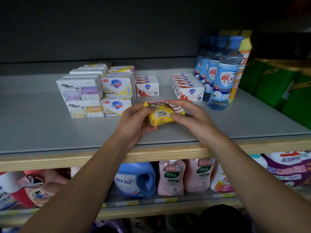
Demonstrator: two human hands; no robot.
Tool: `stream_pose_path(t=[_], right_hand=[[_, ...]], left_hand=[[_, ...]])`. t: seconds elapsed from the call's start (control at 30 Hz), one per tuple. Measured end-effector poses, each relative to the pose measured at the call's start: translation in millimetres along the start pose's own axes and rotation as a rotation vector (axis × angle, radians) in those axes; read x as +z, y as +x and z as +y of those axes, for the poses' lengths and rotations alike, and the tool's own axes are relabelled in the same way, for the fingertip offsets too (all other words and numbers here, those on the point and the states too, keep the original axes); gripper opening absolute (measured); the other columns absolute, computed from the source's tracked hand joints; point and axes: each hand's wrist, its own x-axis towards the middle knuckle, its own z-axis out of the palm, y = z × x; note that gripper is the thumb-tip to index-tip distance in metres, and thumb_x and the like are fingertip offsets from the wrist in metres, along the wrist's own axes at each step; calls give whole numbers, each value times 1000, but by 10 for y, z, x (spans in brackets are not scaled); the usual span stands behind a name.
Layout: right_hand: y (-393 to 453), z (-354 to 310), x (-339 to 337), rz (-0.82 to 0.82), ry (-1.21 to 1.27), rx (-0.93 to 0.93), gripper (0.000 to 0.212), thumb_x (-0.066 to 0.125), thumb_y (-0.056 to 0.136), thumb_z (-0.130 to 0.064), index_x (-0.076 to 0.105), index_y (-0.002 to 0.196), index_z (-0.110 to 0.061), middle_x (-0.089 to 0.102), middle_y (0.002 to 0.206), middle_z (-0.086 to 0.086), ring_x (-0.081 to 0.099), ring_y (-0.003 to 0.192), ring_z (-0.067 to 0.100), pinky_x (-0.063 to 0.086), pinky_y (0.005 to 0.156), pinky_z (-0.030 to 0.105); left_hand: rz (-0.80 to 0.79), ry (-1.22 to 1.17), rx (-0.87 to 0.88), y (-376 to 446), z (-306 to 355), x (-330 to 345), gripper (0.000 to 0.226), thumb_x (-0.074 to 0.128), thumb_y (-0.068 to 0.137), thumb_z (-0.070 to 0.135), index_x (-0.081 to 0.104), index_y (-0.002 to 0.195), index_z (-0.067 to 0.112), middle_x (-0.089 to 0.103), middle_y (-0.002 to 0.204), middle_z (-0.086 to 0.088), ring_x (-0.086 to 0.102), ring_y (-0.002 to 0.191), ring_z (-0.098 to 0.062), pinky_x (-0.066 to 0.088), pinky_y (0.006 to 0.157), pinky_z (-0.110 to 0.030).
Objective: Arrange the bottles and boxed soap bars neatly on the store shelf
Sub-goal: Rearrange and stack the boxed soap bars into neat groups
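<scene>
While gripping a yellow paper-wrapped soap bar [161,117] above the grey shelf board [50,132], the left hand [134,121] is curling underneath. The right hand [190,115] is pinching its other end, near white boxed soaps [116,84].

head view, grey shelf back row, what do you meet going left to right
sheep soap boxes → yellow Safeguard boxes → first row of white Safeguard boxes → second row of white Safeguard boxes → blue-capped bottles → green packs

grey matt smooth shelf board [42,125] | pale wood-look shelf edge [50,161] | clear glossy plastic blue-capped bottles [222,78] | white printed cardboard soap boxes [80,91]
</scene>
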Motion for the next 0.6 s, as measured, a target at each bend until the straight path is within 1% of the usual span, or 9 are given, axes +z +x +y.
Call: stream_pose_path(t=[0.07,0.17,0.23,0.3,0.4,0.47,0.53,0.57,0.6], right_hand=[[-25,-61,-11,-22,-115,-23,46,72,86,-15,62,128,-33,55,135,-6,53,124,12,42,108,42],[-52,-194,-147,-98,-283,-76,61,80,80,-22,55,134,-35,42,144,-13,39,134,1,34,115,31],[-86,-298,-316,-198,-413,-85,72,84,75,-28,51,138,-38,39,144,-18,35,132,-9,30,112,19],[-152,-370,-486,-251,-502,-87,81,87,70,-29,47,140,-41,42,138,-22,37,126,-12,31,104,9],[-308,-388,-713,-138,-584,-114,86,88,66,-29,46,141,-37,46,134,-19,42,121,-8,34,100,8],[-432,-354,-868,-36,-634,-118,86,87,64,-31,48,141,-31,50,132,-14,47,117,-5,38,99,12],[-554,-297,-1051,71,-681,-90,84,80,61,-43,50,139,-32,53,128,-14,49,114,-4,38,94,9],[-605,-261,-1159,134,-710,-64,83,75,59,-49,50,137,-33,54,127,-13,50,113,-3,37,93,9],[-644,-219,-1277,194,-733,-31,83,73,58,-52,51,136,-34,56,127,-11,52,114,1,39,94,14]], left_hand=[[-28,22,37,-37,9,15,14,58,91,7,69,98,10,71,89,-13,67,79,-24,59,62,-34],[-66,62,60,-89,44,60,28,56,91,3,61,119,5,70,98,-18,67,84,-29,58,68,-40],[-111,84,67,-115,61,148,30,54,92,1,59,121,3,70,95,-19,67,82,-31,59,66,-39],[-161,112,72,-125,60,292,28,54,92,2,60,120,1,70,97,-23,67,84,-34,59,70,-42],[-230,96,54,-131,32,580,28,56,94,8,60,121,4,70,104,-24,68,87,-33,58,78,-47],[-262,50,15,-134,1,788,28,59,93,12,60,121,7,72,102,-19,70,86,-29,60,74,-41],[-288,27,-24,-121,-47,992,26,60,94,16,59,119,9,72,100,-16,71,82,-26,60,70,-37],[-289,55,-26,-104,-79,1078,26,60,94,17,59,119,9,72,100,-15,71,80,-26,60,72,-38],[-276,146,4,-71,-116,1142,27,61,93,18,59,119,10,71,101,-14,70,79,-25,60,76,-40]])
